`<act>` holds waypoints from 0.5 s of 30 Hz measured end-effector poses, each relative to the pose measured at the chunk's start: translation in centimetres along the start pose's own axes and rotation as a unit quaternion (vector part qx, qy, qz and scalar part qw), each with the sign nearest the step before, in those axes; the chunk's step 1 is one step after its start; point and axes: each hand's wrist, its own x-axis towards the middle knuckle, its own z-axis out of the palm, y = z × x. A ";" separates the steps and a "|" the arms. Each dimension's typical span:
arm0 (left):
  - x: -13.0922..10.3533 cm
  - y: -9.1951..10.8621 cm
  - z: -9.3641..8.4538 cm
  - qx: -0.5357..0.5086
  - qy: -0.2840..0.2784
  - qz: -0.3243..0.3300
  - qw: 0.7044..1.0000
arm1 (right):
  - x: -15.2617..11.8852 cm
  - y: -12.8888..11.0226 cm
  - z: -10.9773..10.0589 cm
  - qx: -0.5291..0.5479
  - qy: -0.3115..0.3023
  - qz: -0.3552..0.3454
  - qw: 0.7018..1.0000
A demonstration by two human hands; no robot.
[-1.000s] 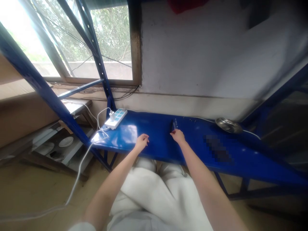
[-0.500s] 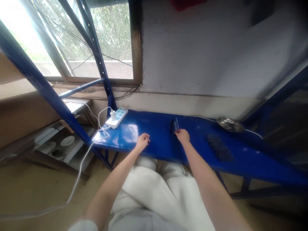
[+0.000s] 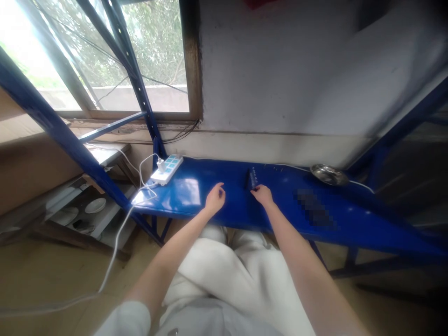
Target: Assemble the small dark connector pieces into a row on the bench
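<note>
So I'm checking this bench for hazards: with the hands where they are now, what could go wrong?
1. The right hand reaches at the small dark part, with tiny loose pieces beyond it; a nudge could scatter them off the blue shelf.
2. The power strip sits at the shelf's left end, and its white cable hangs to the floor; a snagged leg might drag it off.
3. The metal dish lies over a thin cable; a tug could tip it.

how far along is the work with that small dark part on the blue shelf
Early. Nothing looks finished: the small dark part lies on the blue shelf. In hand: the right hand fingers its near end; the left hand is open beside it. Lifting or working it remains.
</note>
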 end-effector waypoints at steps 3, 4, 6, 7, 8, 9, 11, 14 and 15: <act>0.8 1.4 1.2 0.100 -0.053 0.079 0.990 | -0.2 0.0 0.5 0.002 0.019 0.006 1.000; 1.1 1.9 1.7 0.137 -0.072 0.095 0.983 | -0.3 0.0 0.6 0.001 0.025 0.012 1.000; 1.6 2.6 2.7 0.202 -0.107 0.108 0.968 | -0.3 0.0 0.9 -0.004 0.036 0.021 0.999; 1.9 2.8 3.2 0.228 -0.119 0.108 0.960 | -0.4 -0.1 1.0 -0.007 0.041 0.024 0.999; 2.1 3.0 3.6 0.247 -0.128 0.109 0.954 | -0.4 -0.1 1.1 -0.009 0.047 0.026 0.999; 2.3 3.2 4.0 0.262 -0.133 0.111 0.950 | -0.5 -0.1 1.2 -0.009 0.051 0.026 0.998; 2.8 3.3 4.7 0.276 -0.139 0.119 0.944 | -0.6 -0.1 1.3 -0.005 0.057 0.027 0.998; 3.5 3.4 5.2 0.283 -0.141 0.133 0.939 | -0.7 -0.2 1.3 0.004 0.062 0.031 0.998; 3.7 3.4 5.3 0.285 -0.142 0.137 0.938 | -0.7 -0.3 1.4 0.006 0.063 0.033 0.997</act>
